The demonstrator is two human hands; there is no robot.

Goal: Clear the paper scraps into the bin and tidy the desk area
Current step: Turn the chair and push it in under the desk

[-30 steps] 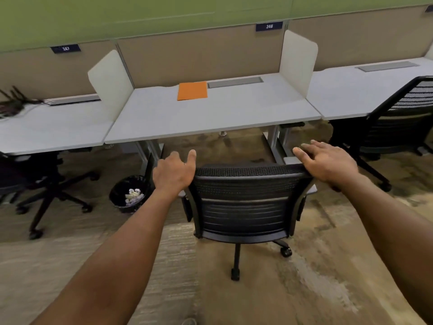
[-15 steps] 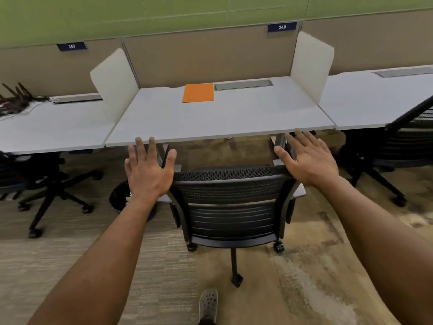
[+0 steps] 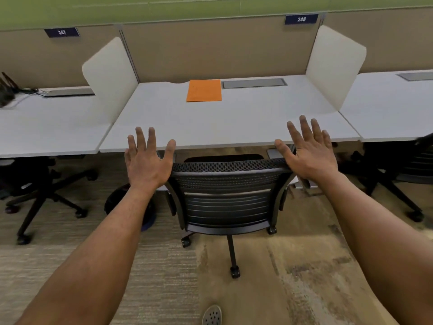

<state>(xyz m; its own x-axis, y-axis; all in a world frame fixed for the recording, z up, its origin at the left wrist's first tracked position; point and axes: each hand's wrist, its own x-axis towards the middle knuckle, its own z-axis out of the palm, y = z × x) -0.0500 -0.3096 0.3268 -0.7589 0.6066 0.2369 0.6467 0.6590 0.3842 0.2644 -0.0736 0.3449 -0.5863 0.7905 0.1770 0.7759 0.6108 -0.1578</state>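
Both hands splayed, grasping nothing: left hand and right hand flank the chair top; bin at 9 o'clock of chair, under the desk; orange sheet at desk's 12 o'clock; carpet below.

The pale grey rectangular desk top is showing a smooth, matt laminate-like face. The flat orange paper folder is looking matt and uncreased. The black swivel chair is presenting a perforated mesh top band over ribbed, faintly shiny plastic slats. The beige-brown carpet floor is appearing rough, woven and mottled. The white rounded divider panels are looking smooth and matt.
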